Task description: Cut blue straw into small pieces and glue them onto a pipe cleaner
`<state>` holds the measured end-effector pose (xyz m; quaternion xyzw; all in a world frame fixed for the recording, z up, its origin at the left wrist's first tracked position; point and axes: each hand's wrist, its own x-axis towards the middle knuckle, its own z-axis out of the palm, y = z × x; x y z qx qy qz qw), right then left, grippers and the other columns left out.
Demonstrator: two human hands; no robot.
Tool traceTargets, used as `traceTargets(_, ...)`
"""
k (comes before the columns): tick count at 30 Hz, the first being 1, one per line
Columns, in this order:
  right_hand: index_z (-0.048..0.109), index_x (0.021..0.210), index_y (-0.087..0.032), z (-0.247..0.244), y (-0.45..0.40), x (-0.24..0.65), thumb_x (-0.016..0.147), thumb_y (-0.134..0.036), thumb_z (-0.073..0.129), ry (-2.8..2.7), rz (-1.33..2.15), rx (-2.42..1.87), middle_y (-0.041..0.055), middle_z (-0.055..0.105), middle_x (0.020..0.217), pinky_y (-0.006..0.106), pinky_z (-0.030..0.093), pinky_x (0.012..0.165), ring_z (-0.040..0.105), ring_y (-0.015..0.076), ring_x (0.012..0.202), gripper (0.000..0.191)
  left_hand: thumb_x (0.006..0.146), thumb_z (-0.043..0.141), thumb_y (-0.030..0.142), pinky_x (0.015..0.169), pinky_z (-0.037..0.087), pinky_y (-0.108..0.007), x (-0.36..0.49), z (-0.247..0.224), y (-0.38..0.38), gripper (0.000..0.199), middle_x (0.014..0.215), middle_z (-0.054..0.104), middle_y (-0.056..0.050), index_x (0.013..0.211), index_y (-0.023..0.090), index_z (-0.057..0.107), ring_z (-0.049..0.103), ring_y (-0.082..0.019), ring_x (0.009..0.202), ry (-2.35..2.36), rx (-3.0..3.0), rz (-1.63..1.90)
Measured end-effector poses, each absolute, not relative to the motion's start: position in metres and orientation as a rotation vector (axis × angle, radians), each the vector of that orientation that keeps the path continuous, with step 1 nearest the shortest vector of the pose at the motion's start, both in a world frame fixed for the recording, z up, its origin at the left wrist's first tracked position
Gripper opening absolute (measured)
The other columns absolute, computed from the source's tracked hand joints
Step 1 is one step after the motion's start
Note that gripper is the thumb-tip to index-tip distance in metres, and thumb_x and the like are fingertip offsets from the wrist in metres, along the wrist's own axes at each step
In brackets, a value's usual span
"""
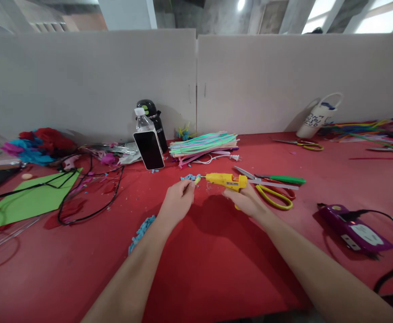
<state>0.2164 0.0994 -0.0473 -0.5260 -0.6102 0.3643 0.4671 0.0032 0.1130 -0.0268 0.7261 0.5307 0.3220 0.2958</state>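
Note:
My right hand (245, 198) is wrapped round the grip of a yellow glue gun (226, 180), whose nozzle points left. Its tip is at a small yellow-green piece (197, 180) pinched in the fingers of my left hand (179, 199). Just beyond those fingers lie small blue pieces (188, 177) on the red table. A fuzzy blue strip (141, 233) rests beside my left forearm, which partly hides it. A glue stick juts from the back of the gun, over the scissors.
Yellow-handled scissors (274, 197) and a green-handled tool (287, 179) lie right of the gun. Behind are pipe cleaners (205, 146), a phone (149, 150) and bottles. A purple power strip (354, 229) sits right; green paper (34, 197) and black cable (91, 220) lie left.

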Motion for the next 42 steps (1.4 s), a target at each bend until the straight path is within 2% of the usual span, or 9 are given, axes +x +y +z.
traceTargets(7,0.062,0.076,-0.020,-0.049,0.104,0.221,0.071,-0.021,0.052,-1.533,0.872,-1.363,-0.0037,0.048,0.057,0.024,0.034,0.049,0.039,0.0111,0.051,0.011,0.094,0.041,0.037,0.061,0.035,-0.025,0.004,-0.027,0.114,0.040,0.058,0.056,0.001,0.060,0.018,0.049,0.051,-0.013,0.059,1.373,1.858,0.910)
traceTargets(13,0.066,0.088,-0.020,-0.057,0.122,0.246,0.079,-0.041,0.057,-1.597,0.501,-1.585,0.0034,0.068,0.076,0.028,0.046,0.065,0.061,0.0198,0.072,0.026,0.092,0.046,0.041,0.053,0.033,-0.024,-0.004,-0.021,0.118,0.031,0.057,0.054,0.002,0.082,0.017,0.063,0.045,-0.012,0.053,1.301,1.644,1.002)
traceTargets(18,0.071,0.086,-0.018,-0.061,0.133,0.266,0.080,-0.050,0.060,-1.655,0.329,-1.842,0.0089,0.072,0.079,0.029,0.044,0.063,0.067,0.0242,0.074,0.034,0.090,0.049,0.039,0.049,0.031,-0.023,-0.013,-0.012,0.122,0.029,0.054,0.052,0.003,0.083,0.015,0.063,0.043,-0.010,0.050,1.268,1.535,1.101)
traceTargets(24,0.070,0.082,-0.019,-0.046,0.128,0.277,0.070,-0.059,0.068,-1.713,0.296,-1.969,0.0056,0.069,0.072,0.027,0.036,0.052,0.062,0.0213,0.063,0.042,0.090,0.049,0.040,0.049,0.032,-0.023,-0.023,-0.013,0.126,0.029,0.055,0.052,0.002,0.079,0.016,0.062,0.043,-0.010,0.050,1.277,1.517,1.164)
traceTargets(26,0.068,0.081,-0.020,-0.036,0.118,0.286,0.073,-0.060,0.064,-1.731,0.328,-1.937,0.0032,0.067,0.070,0.026,0.034,0.050,0.059,0.0178,0.058,0.041,0.090,0.049,0.039,0.049,0.032,-0.023,-0.026,-0.013,0.127,0.028,0.055,0.052,0.003,0.081,0.016,0.062,0.043,-0.009,0.049,1.278,1.511,1.178)
traceTargets(30,0.056,0.055,-0.021,-0.019,0.085,0.304,0.069,-0.071,0.062,-1.813,0.315,-2.106,0.0008,0.054,0.049,0.029,0.026,0.045,0.047,0.0154,0.045,0.051,0.089,0.049,0.037,0.049,0.032,-0.023,-0.029,-0.013,0.129,0.026,0.058,0.053,0.002,0.084,0.015,0.061,0.043,-0.009,0.048,1.284,1.459,1.167)
traceTargets(33,0.057,0.060,-0.022,-0.016,0.060,0.292,0.080,-0.062,0.057,-2.005,0.437,-1.829,0.0022,0.060,0.057,0.029,0.032,0.049,0.051,0.0157,0.052,0.045,0.088,0.049,0.034,0.049,0.031,-0.022,-0.029,-0.016,0.130,0.022,0.060,0.052,0.002,0.080,0.015,0.057,0.043,-0.008,0.048,1.296,1.389,1.133)
traceTargets(36,0.062,0.073,-0.024,-0.020,0.058,0.251,0.087,-0.049,0.055,-2.196,0.660,-1.567,0.0022,0.067,0.072,0.028,0.038,0.056,0.058,0.0166,0.063,0.030,0.087,0.049,0.031,0.047,0.026,-0.021,-0.029,-0.021,0.133,0.018,0.056,0.042,0.005,0.078,0.016,0.054,0.036,-0.007,0.046,1.315,1.348,1.120)
traceTargets(42,0.067,0.089,-0.022,-0.037,0.128,0.168,0.085,-0.024,0.059,-2.184,0.438,-1.505,0.0034,0.067,0.087,0.027,0.041,0.068,0.059,0.0165,0.076,0.009,0.084,0.052,0.036,0.047,0.023,-0.023,-0.033,-0.030,0.139,0.021,0.055,0.037,0.006,0.077,0.016,0.056,0.030,-0.008,0.045,1.440,1.407,1.156)
